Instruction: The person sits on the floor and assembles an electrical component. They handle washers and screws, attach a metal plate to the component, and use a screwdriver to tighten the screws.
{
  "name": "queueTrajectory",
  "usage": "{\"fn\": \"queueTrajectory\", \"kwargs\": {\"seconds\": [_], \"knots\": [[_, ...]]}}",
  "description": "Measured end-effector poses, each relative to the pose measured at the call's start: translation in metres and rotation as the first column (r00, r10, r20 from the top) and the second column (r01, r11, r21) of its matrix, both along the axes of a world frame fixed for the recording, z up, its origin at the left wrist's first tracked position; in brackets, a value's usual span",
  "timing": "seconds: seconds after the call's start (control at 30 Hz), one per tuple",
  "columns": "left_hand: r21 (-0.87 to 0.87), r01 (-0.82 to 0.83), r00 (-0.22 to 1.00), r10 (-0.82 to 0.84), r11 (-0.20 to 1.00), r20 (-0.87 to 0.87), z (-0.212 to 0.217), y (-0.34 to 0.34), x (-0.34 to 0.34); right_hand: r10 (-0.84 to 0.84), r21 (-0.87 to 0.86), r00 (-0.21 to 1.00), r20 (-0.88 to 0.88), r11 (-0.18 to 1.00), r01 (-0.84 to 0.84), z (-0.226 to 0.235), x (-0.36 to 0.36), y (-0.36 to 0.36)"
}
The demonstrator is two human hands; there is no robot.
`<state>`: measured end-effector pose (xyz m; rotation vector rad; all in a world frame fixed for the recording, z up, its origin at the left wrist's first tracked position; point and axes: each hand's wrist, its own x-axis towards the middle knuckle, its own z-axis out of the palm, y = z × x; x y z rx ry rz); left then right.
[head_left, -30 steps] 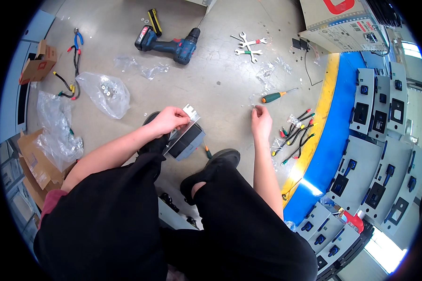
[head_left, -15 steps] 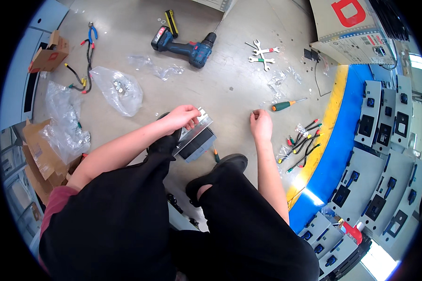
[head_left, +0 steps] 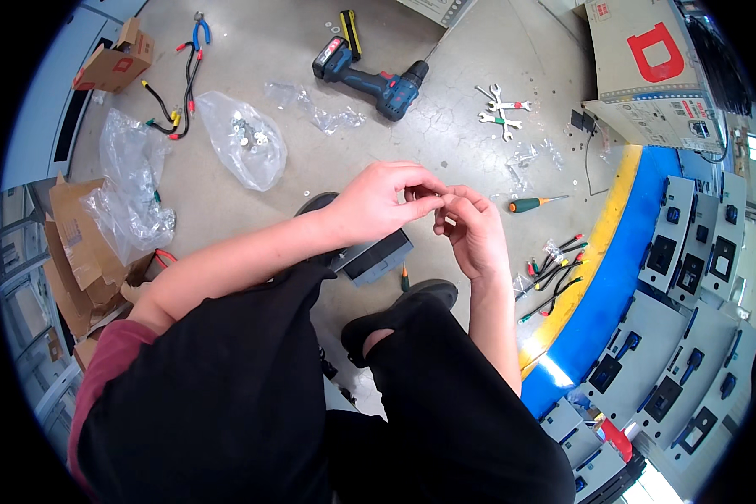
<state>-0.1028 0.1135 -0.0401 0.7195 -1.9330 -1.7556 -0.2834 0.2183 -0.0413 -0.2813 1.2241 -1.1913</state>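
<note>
The left hand (head_left: 385, 200) and right hand (head_left: 469, 228) meet fingertip to fingertip above the knees, both pinched narrow around something too small to make out; whether it is a washer, nut or screw cannot be told. It sits between the fingertips, just over the grey box (head_left: 376, 256) on the floor. Work this fine seems best done slowly, with the piece kept low over the box so a slip does not send it rolling, and with one hand steadying while the other turns or threads.

From the left, on the bare concrete floor (head_left: 445, 143): torn cardboard (head_left: 76, 269), crumpled plastic (head_left: 130, 197), a small carton (head_left: 109, 63), short cables (head_left: 172, 92) with blue pliers (head_left: 200, 29), and a clear bag of hardware (head_left: 244, 139). Further along lie a blue drill (head_left: 370, 76), a few spanners (head_left: 500, 113), a green-handled screwdriver (head_left: 533, 202) and a cluster of red and black hand tools (head_left: 554, 273). At the right a yellow and blue edge (head_left: 601, 252) borders grey switch panels (head_left: 689, 277); a large box (head_left: 647, 67) stands at upper right.
</note>
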Motion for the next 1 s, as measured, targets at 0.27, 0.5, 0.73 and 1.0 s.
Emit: {"fn": "queueTrajectory", "kwargs": {"seconds": [0.27, 0.5, 0.73, 1.0], "knots": [[-0.292, 0.022, 1.0, -0.024, 0.956, -0.003, -0.018, 0.005, 0.014, -0.125, 0.079, 0.99, 0.071, 0.99, 0.119, -0.01, 0.023, 0.018], [-0.519, 0.065, 0.996, -0.088, 0.852, -0.019, -0.024, 0.006, 0.016, -0.272, 0.097, 0.954, 0.125, 0.96, 0.261, -0.021, 0.041, 0.032], [0.04, -0.153, 0.981, 0.147, 0.987, 0.13, -0.052, 0.012, 0.025, -0.269, 0.005, 0.953, 0.139, 0.962, 0.271, -0.016, 0.046, 0.05], [0.195, -0.125, 0.912, 0.035, 0.973, 0.408, -0.147, 0.025, 0.039, -0.305, 0.072, 0.932, -0.195, 0.943, 0.324, -0.069, 0.029, 0.095]]}}
